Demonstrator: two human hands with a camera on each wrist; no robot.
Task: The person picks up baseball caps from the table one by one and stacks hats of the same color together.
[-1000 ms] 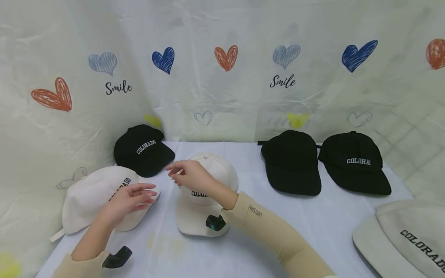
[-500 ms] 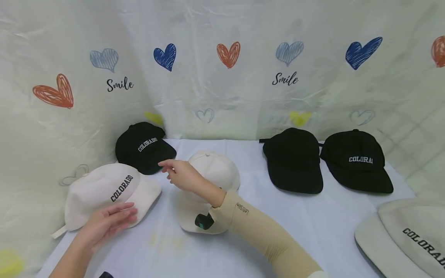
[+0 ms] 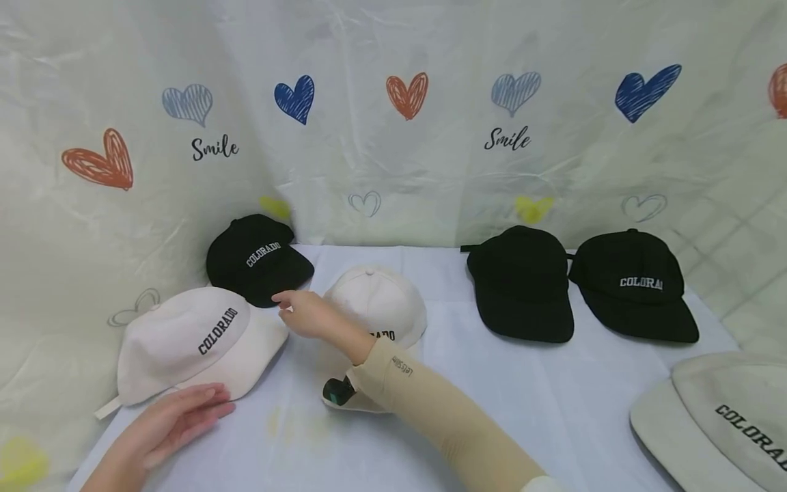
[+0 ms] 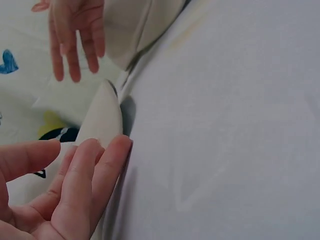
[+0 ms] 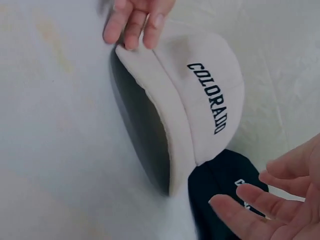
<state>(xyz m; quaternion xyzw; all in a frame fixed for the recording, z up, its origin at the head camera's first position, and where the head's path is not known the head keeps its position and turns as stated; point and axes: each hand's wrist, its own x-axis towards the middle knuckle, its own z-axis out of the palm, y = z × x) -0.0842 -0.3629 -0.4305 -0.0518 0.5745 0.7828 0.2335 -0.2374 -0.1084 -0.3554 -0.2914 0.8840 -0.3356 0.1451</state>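
Observation:
A cream "COLORADO" cap lies at the left of the table. My left hand lies flat with straight fingers at the front edge of its brim, holding nothing. My right hand hovers with loose, spread fingers between that cap, a black "COLORADO" cap behind it and a second cream cap under my forearm. In the right wrist view the cream cap lies with the left hand at its brim, and the right hand hangs over the black cap.
Two more black caps sit at the back right. A light grey cap lies at the near right corner. A pale cloth covers the table, and a heart-printed sheet hangs close behind it.
My left hand has slid off the cream cap's crown to the front edge of its brim. My right hand has moved left, toward the black cap.

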